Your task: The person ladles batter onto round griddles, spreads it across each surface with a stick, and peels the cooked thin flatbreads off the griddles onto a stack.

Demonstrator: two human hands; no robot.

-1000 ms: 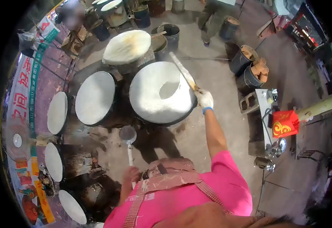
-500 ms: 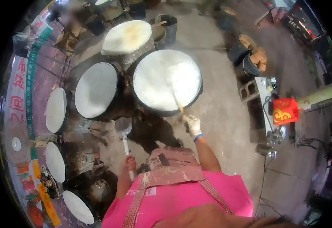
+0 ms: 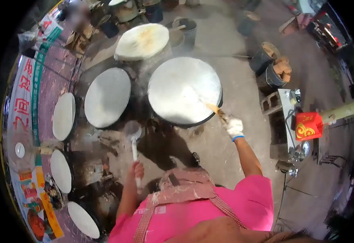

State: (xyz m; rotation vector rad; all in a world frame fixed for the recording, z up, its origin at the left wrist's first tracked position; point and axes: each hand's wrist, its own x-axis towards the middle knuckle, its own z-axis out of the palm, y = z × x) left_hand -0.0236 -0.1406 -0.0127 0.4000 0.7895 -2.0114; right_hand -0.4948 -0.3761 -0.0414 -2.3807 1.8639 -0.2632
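My right hand [image 3: 234, 126], in a white glove with a blue cuff, is closed around a wooden spreader [image 3: 213, 107]. The spreader's pale end reaches over the right front edge of a large round griddle [image 3: 173, 87], which is coated with white batter. Below and left of that griddle, my bare left hand [image 3: 137, 170] grips a ladle [image 3: 134, 146] by its long white handle. The ladle's round bowl points away from me, over the floor; its contents are too blurred to tell.
Several more white-coated griddles, one of them round [image 3: 107, 97], curve along my left. An oval one [image 3: 142, 40] with a browned patch stands behind. At right are buckets of brown blocks [image 3: 281, 69], concrete blocks [image 3: 271, 103] and a red bag [image 3: 308, 125] on a narrow table.
My right hand has moved right and slightly back with the spreader, whose end has shifted from the batter's middle to the griddle's edge. The ladle stays nearly in place. The view has shifted slightly.
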